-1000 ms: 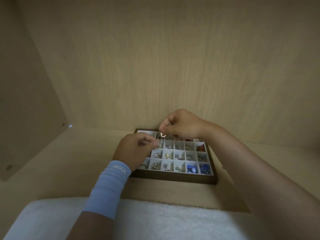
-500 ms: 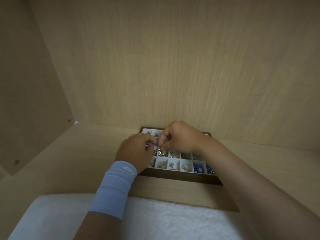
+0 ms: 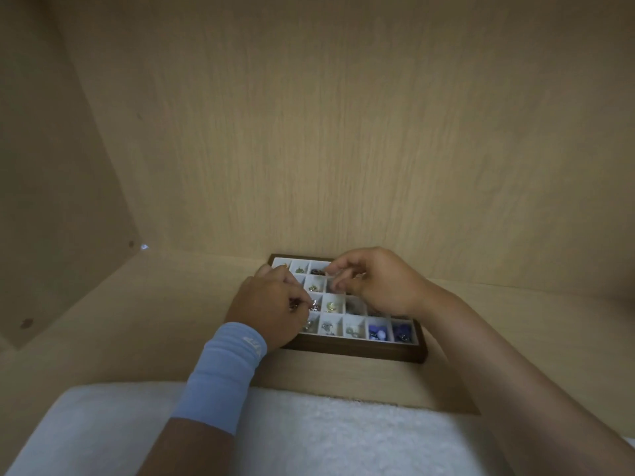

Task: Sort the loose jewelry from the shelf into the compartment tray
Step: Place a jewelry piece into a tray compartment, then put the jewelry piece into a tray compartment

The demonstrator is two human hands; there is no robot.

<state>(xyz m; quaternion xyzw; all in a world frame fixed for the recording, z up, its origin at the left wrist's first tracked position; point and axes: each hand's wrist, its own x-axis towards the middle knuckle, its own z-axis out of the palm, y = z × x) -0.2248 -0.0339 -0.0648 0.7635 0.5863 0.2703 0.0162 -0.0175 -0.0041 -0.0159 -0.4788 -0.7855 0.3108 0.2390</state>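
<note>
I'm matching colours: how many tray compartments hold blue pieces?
2, in the near row of the tray, at its right end: the corner compartment and its left neighbour. The left hand and right hand cover others, so more may be hidden.

Dim, warm, even light; no hard highlights. Back panel (image 3: 343, 132) mid-toned, darkening toward upper corners. Left side panel (image 3: 51, 183) in shade. White towel (image 3: 309, 438) along bottom edge brightest, faint blue cast. Soft shadow on shelf (image 3: 154, 321) under right forearm (image 3: 498, 355) and along tray (image 3: 360, 352) front wall. Small bluish-white glint (image 3: 144, 247) at shelf's rear left corner. Fingertips (image 3: 338, 281) of right hand (image 3: 378, 283) smeared by motion blur. Jewelry (image 3: 331, 306) soft, detail unresolved. Wide-angle stretch bends panel lines near frame edges.
</note>
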